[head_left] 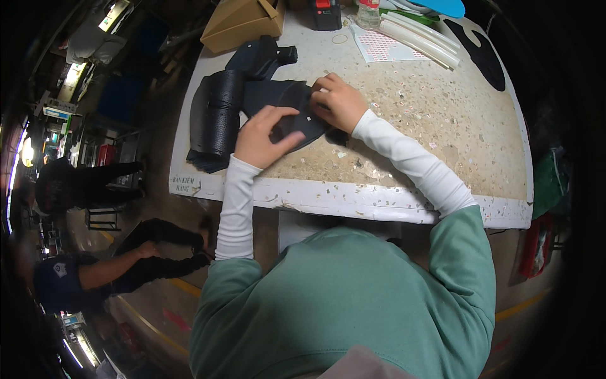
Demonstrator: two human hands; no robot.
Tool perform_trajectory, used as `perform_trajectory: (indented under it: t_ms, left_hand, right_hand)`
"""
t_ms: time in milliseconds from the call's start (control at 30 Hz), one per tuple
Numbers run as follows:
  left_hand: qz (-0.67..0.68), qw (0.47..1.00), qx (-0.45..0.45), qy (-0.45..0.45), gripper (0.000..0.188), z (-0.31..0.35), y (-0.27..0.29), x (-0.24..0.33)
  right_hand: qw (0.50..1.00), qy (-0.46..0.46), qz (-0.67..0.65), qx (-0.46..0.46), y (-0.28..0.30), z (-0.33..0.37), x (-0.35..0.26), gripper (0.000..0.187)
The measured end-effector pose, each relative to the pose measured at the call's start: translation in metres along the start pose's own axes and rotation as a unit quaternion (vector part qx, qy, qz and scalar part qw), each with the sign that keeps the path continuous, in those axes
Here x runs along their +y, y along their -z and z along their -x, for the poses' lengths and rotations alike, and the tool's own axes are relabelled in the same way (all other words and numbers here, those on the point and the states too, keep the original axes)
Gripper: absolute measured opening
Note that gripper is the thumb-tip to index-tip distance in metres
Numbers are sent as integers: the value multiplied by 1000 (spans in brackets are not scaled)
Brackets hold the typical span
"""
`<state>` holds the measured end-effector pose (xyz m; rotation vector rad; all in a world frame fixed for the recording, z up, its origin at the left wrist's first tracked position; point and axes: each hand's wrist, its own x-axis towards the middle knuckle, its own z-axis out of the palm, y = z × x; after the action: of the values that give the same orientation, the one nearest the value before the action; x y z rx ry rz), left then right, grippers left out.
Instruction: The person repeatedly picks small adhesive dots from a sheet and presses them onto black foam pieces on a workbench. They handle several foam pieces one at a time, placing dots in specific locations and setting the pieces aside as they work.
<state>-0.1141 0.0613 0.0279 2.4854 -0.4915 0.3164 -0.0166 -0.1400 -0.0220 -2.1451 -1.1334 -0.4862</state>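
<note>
A flat black piece of leather-like material (271,93) lies on the worktable, with small white marks on it. Over its near part is my left hand (264,134), thumb and fingers spread apart, holding nothing. My right hand (339,105) is at the piece's right edge, its fingers curled and pressed together; what sits between the fingertips is hidden. Just left of my left hand, a stack of folded black textured pieces (218,114) rests on the table. Beyond it lie more black cut pieces (254,58).
The worktable (435,142) has a worn, speckled top. At its far side are a cardboard box (243,25), a black-and-red device (326,14), a bottle (368,14), a label sheet (386,44) and pale rolls (421,39). A black cutout (481,54) lies far right. People (95,275) are at left.
</note>
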Motion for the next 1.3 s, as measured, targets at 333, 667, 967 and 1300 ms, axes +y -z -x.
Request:
perform_trajectory:
  t_ms: [333,667,967,1300]
  left_hand:
    - [15,999,44,18,37,1,-9,-3]
    - [22,992,122,13,21,7,-22,-12]
    - [-50,992,110,-49,21,8,-29,-8]
    - [-12,987,153,-38,18,8,-24,-8]
  right_hand:
    - [786,-369,-496,-4,23,-10,48,20]
    - [986,-98,-129,-37,4,1,-16,20]
    - [993,-112,-24,41,16,-4,5,14]
    - [972,-175,-158,6,6,3,-3,23]
